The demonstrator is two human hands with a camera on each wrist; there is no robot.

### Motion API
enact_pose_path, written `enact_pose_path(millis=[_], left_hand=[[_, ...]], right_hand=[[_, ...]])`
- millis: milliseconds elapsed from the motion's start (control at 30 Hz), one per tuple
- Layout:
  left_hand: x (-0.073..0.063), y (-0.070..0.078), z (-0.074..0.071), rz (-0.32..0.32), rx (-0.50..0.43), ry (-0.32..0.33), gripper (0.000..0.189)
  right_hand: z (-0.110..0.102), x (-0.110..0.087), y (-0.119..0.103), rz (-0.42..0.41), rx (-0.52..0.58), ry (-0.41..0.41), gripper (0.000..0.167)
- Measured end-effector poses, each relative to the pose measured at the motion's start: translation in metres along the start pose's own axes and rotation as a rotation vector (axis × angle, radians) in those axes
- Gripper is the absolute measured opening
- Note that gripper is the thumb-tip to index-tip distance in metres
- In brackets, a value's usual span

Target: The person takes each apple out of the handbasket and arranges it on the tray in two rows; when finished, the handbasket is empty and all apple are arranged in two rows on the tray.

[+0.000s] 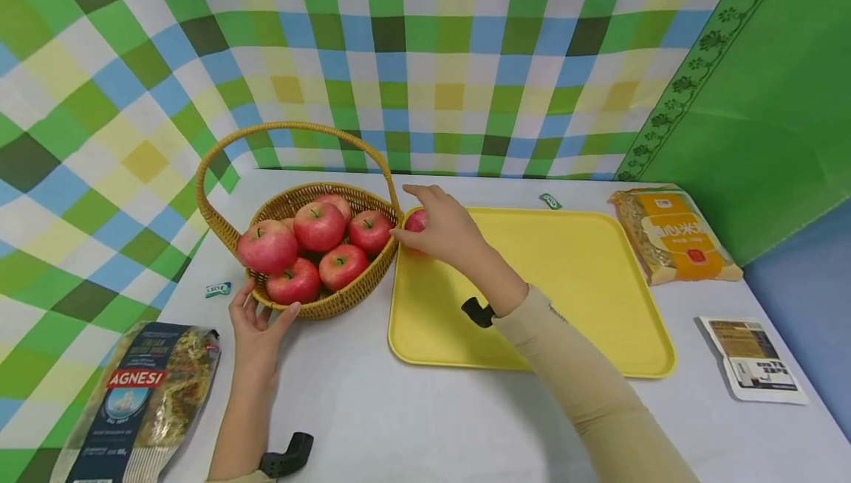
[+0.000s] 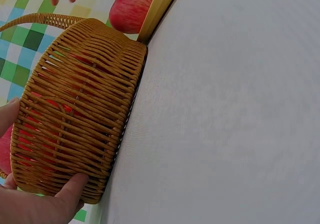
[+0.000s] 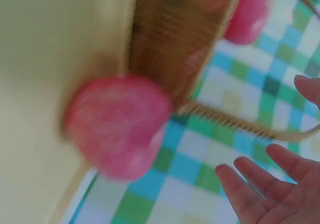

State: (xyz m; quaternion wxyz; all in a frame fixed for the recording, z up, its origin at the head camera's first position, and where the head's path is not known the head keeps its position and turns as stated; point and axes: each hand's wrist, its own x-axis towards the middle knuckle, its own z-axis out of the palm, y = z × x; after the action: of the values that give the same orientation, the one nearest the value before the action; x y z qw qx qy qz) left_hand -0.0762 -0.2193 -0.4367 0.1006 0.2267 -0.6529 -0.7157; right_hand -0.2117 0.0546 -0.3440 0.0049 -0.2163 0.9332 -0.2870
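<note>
The left hand (image 1: pixel 255 328) grips the near side of the wicker basket (image 1: pixel 352 295), its fingers and thumb spread along the rim and the outer weave. The right hand (image 1: pixel 448 228) is spread, with its fingers apart and nothing held, just over the far corner of the yellow tray (image 1: pixel 565 283) that is nearest the basket.

The single apple (image 3: pixel 120 129) sits at that corner, just beyond the right hand's fingers and close beside the basket; the right wrist view shows a gap between fingers and fruit. Beyond the left hand, the apples in the basket (image 1: pixel 319 226) are piled, at least six of them, one leaning out over the rim above that hand.

As for progress, the fruit appears unevenly split: most of it is in the basket, and only one apple shows on the tray. Whether that one is the first taken out or the last left to go in cannot be told from how things lie.

To the left hand's left, on the white table (image 1: pixel 372 409), lies a pasta pack (image 1: pixel 126 409); well to the right hand's right are an orange-labelled bag (image 1: pixel 678 235) and, nearer the person, a white pouch (image 1: pixel 754 361).
</note>
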Motion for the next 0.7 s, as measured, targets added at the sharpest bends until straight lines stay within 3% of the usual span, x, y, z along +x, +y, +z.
enact_pose_path(millis=[233,400,533,700], left_hand=[[0.0,0.002,-0.001,-0.001,0.013,0.007,0.086],[0.0,0.001,-0.001,0.002,0.004,0.008,0.085],[0.0,-0.001,0.0,0.01,0.002,-0.003,0.084],[-0.001,-0.002,-0.001,0.001,0.015,0.002,0.086]], right_hand=[[0.027,0.016,-0.036,-0.048,0.131,-0.113,0.076],[0.06,0.041,-0.053,-0.103,0.221,-0.105,0.078],[0.077,0.057,-0.066,-0.07,0.184,-0.086,0.08],[0.091,0.07,-0.075,0.004,0.102,-0.131,0.082]])
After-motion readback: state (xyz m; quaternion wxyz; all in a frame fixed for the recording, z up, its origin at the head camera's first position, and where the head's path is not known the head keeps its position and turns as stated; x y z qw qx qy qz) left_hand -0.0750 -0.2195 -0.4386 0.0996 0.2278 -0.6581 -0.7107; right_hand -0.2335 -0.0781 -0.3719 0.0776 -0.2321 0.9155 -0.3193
